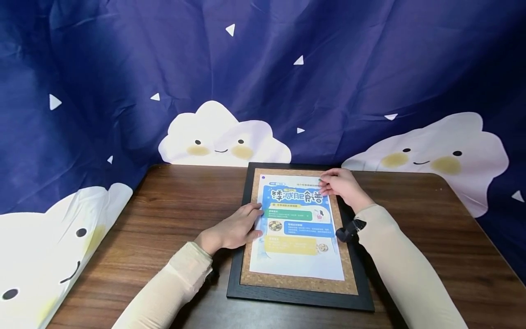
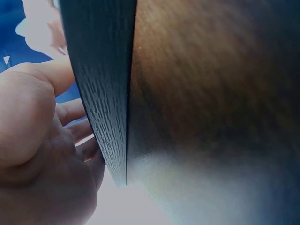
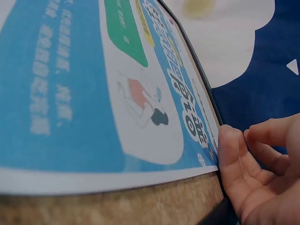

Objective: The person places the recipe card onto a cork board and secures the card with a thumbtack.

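A printed sheet (image 1: pixel 296 269) with blue, green and yellow panels lies on a cork board (image 1: pixel 349 285) in a black frame (image 1: pixel 300 299). A purple push pin (image 1: pixel 263 177) sits at its top left corner. My left hand (image 1: pixel 232 228) rests on the frame's left side, fingers reaching onto the sheet's edge; the left wrist view shows this hand (image 2: pixel 42 136) beside the black frame edge (image 2: pixel 101 84). At the top right corner my right hand (image 1: pixel 341 185) pinches a small greenish pin, mostly hidden by the fingertips. In the right wrist view the hand (image 3: pixel 262 173) touches that corner.
The board lies on a brown wooden table (image 1: pixel 172 196). Behind it hangs a dark blue curtain (image 1: pixel 255 68) with white clouds, close to the table's far edge. A black wrist device (image 1: pixel 350 230) on the right sleeve hangs over the frame's right side.
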Tool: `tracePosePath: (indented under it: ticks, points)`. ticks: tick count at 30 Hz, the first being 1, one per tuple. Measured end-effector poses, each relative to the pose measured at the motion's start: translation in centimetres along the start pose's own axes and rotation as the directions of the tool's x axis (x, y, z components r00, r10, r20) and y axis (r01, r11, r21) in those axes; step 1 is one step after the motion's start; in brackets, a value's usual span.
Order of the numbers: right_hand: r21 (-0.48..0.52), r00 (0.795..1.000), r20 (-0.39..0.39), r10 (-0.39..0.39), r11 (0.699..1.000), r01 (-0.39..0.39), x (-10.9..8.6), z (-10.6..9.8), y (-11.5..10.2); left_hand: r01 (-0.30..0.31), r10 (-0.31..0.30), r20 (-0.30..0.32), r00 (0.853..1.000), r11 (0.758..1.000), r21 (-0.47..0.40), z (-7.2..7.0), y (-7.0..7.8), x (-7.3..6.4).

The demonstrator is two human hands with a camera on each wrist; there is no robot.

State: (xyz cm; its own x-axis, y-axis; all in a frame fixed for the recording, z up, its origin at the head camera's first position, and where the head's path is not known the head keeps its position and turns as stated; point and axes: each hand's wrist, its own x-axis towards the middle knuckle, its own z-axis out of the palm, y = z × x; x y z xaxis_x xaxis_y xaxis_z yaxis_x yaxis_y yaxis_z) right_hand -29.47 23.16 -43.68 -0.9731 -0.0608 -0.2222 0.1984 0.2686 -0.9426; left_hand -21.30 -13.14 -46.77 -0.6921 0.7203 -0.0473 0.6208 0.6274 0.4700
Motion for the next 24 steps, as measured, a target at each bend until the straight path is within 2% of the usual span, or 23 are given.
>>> tracePosePath:
  ticks: [2, 4, 9, 11, 16, 22, 24]
  points:
    - [-0.010, 1.000, 0.001, -0.021, 1.000, 0.021, -0.3, -0.1, 0.1, 0.007, -0.007, 0.015, 1.000, 1.000, 0.010, -0.5, 0.7, -0.1]
    - [-0.018, 0.999, 0.008, -0.040, 0.999, 0.040, -0.6, -0.3, 0.3, 0.008, -0.008, 0.019, 1.000, 1.000, 0.014, -0.5, 0.5, 0.0]
    - [-0.046, 0.998, 0.031, -0.063, 0.997, 0.065, -1.4, -0.6, 0.4, -0.019, 0.020, -0.020, 1.000, 0.999, 0.050, 1.2, -1.8, 0.6]
    - [-0.058, 0.997, 0.036, -0.070, 0.996, 0.072, -1.8, -0.7, 0.3, 0.003, -0.003, -0.003, 1.000, 0.998, 0.056, 0.5, -0.8, 0.4]
    - [-0.075, 0.995, 0.053, -0.079, 0.994, 0.082, -3.1, -0.9, 0.3, 0.061, -0.065, 0.053, 0.996, 0.995, 0.079, -1.9, 2.7, -0.4]
    - [-0.090, 0.995, 0.054, -0.088, 0.992, 0.093, -4.5, -1.2, 0.7, 0.054, -0.056, 0.052, 0.997, 0.997, 0.056, -1.9, 2.6, -0.6]
    - [-0.082, 0.993, 0.054, -0.102, 0.991, 0.106, -4.8, -1.3, 0.9, 0.033, -0.035, 0.037, 0.999, 0.998, 0.048, -1.5, 2.1, -0.7]
